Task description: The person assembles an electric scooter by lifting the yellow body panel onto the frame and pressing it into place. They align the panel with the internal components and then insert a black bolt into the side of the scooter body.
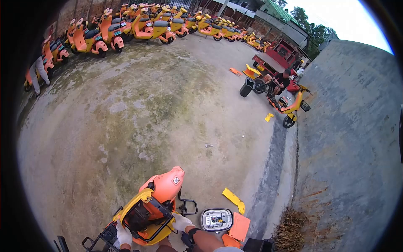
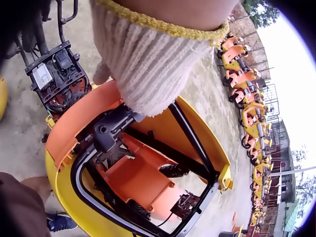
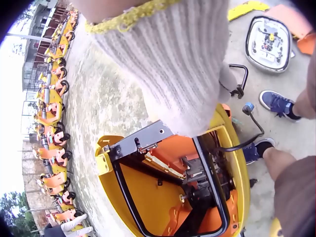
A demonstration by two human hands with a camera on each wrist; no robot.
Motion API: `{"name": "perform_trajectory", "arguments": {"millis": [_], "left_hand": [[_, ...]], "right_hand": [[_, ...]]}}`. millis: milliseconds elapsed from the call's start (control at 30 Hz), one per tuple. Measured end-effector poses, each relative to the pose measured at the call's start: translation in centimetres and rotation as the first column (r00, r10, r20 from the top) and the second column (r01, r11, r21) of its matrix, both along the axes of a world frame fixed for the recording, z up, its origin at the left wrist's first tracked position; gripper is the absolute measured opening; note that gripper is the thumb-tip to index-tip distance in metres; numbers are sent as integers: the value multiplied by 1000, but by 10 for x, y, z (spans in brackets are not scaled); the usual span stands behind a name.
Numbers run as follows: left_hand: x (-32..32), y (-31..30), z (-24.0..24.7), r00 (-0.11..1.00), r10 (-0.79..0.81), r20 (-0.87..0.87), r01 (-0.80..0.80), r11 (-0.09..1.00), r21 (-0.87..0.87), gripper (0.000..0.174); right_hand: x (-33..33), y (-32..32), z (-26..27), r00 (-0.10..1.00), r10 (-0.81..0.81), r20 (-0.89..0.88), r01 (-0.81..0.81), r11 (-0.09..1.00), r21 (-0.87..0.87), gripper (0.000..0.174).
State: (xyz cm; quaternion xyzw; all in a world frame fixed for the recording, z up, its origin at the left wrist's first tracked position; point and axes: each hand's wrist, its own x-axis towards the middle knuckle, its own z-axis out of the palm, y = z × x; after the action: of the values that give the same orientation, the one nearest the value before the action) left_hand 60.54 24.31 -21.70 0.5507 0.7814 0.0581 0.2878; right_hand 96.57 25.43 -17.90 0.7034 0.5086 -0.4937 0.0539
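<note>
In the head view, a yellow and orange scooter body shell [image 1: 147, 196] with a black tube frame inside stands between the two gloved hands. The left hand [image 1: 123, 235] is at its left edge, and the right hand [image 1: 181, 222] is at its right edge. In the left wrist view the left hand [image 2: 148, 64] lies over the orange rim of the shell [image 2: 81, 121]; its fingers are mostly hidden. In the right wrist view the right hand [image 3: 182, 84] lies over the metal bracket [image 3: 136, 144] and the shell's edge, fingertips hidden behind the glove cuff.
A black rear rack [image 1: 110, 233] stands at the left. On the ground at the right lie a headlight-like unit [image 1: 216, 220], an orange panel [image 1: 239, 227] and a yellow strip [image 1: 234, 200]. Farther off, a person [image 1: 281, 82] sits by a partly stripped scooter; rows of scooters [image 1: 157, 27] stand behind.
</note>
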Motion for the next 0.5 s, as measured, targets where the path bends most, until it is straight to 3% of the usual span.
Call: {"name": "perform_trajectory", "arguments": {"millis": [33, 67, 100, 133, 167, 267, 300, 367, 433, 500], "left_hand": [[-9, -13, -33, 999, -35, -31, 39, 990, 132, 69], [-10, -15, -33, 998, -30, -58, 34, 996, 82, 70], [-4, -22, -35, 997, 27, -71, -7, 964, 267, 50], [0, -26, -33, 983, -3, -184, 86, 891, 446, 33], [-3, -34, -42, 954, -9, -299, 193, 781, 593, 32], [-31, -49, -88, 939, -185, -289, 249, 947, 201, 38], [-26, -54, -82, 964, -158, -213, 189, 973, 135, 39], [7, -61, -17, 995, -71, -67, 70, 997, -14, 39], [3, -76, -44, 1000, -17, 24, 15, 998, 68, 31], [24, -83, -17, 980, 156, 122, -171, 977, 129, 33]], "right_hand": [[1, -5, -2, 999, 31, -27, -31, 999, -27, 63], [2, -10, -3, 999, 26, -29, -26, 1000, 8, 62], [3, -16, -4, 999, 28, -33, -27, 999, 36, 62], [2, -20, -5, 999, 12, -46, -10, 999, 41, 63], [2, -24, -2, 999, -5, -36, 8, 997, 74, 61], [1, -29, -15, 1000, 3, -9, -2, 990, 143, 61], [5, -27, -21, 1000, 19, -17, -17, 992, 126, 62], [6, -21, -25, 998, 61, -35, -58, 994, 90, 65], [11, -20, -25, 995, 62, -83, -56, 996, 74, 69], [14, -17, -23, 988, 135, -76, -128, 987, 93, 69]]}}
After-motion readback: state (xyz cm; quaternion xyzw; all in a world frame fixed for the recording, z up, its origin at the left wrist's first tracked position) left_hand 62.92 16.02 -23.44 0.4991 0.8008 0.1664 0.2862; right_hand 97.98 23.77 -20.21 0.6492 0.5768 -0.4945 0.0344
